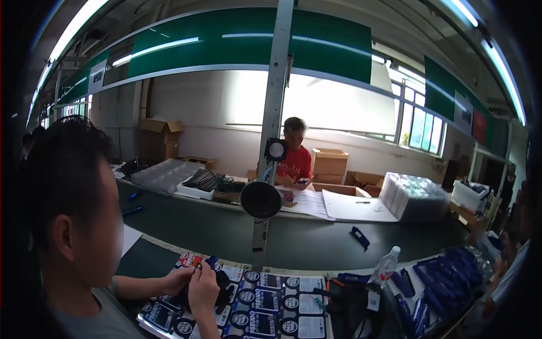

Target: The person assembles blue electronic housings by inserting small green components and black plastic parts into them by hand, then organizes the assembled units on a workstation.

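Neither my left hand nor my right hand shows in this view. Close on the left, a co-worker in a grey shirt bends over the bench, and the co-worker's hands (199, 284) hold a black item (224, 287) whose kind I cannot make out. Beneath those hands lie rows of flat printed packages (257, 308) in blue, white and black. Just right of them is a dark heap of black things (347, 305) with a white tag. A clear plastic bottle (386, 268) stands behind it.
A pile of dark-blue pieces (446, 279) lies at right, near another person's hand (499, 263). One dark-blue piece (359, 237) rests on the dark green conveyor (305, 237). A metal post (276, 85) rises mid-view. Beyond sit a person in red (296, 161) and clear trays (415, 195).
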Available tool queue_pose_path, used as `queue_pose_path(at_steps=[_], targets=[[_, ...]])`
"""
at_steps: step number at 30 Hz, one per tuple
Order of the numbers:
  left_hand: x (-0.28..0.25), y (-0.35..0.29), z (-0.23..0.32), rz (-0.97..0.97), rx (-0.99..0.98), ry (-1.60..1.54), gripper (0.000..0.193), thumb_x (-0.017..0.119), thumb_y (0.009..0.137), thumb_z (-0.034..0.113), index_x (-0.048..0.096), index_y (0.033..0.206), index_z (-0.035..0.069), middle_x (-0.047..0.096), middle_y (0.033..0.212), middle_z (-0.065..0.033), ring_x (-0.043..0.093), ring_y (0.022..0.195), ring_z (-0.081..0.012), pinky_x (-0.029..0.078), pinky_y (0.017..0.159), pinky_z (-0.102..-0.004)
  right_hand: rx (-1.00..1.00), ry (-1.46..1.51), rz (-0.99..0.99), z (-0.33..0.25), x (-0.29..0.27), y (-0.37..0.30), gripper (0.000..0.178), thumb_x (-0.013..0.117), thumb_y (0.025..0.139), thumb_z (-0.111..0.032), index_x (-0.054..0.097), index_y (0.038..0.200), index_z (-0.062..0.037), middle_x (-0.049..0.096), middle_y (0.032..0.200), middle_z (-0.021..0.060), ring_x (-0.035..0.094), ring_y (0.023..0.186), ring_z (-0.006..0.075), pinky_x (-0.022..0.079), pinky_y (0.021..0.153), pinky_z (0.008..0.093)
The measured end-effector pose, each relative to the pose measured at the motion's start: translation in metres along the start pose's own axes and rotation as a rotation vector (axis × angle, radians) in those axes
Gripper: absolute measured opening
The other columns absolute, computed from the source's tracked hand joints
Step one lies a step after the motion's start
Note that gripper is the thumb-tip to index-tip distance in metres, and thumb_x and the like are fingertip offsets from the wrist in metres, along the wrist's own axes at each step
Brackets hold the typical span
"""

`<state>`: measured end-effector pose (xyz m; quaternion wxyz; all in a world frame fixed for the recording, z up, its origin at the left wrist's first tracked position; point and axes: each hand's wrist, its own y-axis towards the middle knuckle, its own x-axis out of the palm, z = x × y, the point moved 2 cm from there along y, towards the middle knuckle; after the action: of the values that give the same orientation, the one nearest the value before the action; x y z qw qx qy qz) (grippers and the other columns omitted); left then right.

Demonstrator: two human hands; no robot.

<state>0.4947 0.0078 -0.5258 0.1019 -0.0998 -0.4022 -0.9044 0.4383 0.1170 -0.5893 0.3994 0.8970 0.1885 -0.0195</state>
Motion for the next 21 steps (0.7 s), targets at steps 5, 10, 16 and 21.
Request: queue_pose_path(at_steps=[5,10,16,21], targets=[[0.050,0.010,-0.090,0.055,0.033,-0.125,0.024,0.057,0.104,0.019,0.066,0.115,-0.001,0.071,0.102,-0.0088,0.068,0.082,-0.0139,0.058,0.071,-0.0260,-0.121,-0.188,-0.073,0.007,-0.001,0.014,0.025,0.064,0.094,-0.015,0.063,0.117,-0.0052,0.064,0.102,0.0161,0.069,0.087,0.0343,0.056,0.071,0.0448],[0.057,-0.058,-0.148,0.064,-0.226,-0.174,0.025,0.057,0.104,0.018,0.065,0.118,-0.001,0.071,0.104,-0.0083,0.068,0.085,-0.0130,0.057,0.073,-0.0255,0.027,-0.278,-0.048,-0.004,0.005,0.002,0.025,0.065,0.093,-0.015,0.063,0.116,-0.0054,0.064,0.102,0.0156,0.068,0.087,0.0335,0.056,0.072,0.0445],[-0.012,-0.080,-0.131,0.088,-0.340,-0.042,0.026,0.057,0.104,0.017,0.064,0.121,-0.001,0.070,0.107,-0.0077,0.067,0.087,-0.0118,0.056,0.075,-0.0249,-0.005,-0.214,-0.034,-0.009,0.011,-0.005,0.024,0.066,0.093,-0.015,0.063,0.115,-0.0057,0.063,0.102,0.0149,0.068,0.087,0.0326,0.055,0.073,0.0441],[0.017,-0.208,-0.139,0.216,-0.617,-0.149,0.027,0.057,0.105,0.017,0.063,0.124,-0.001,0.069,0.109,-0.0072,0.066,0.090,-0.0109,0.056,0.076,-0.0244,0.154,-0.295,-0.100,0.002,0.000,0.020,0.028,0.069,0.090,-0.014,0.059,0.114,-0.0057,0.060,0.103,0.0145,0.066,0.086,0.0324,0.053,0.075,0.0431]])
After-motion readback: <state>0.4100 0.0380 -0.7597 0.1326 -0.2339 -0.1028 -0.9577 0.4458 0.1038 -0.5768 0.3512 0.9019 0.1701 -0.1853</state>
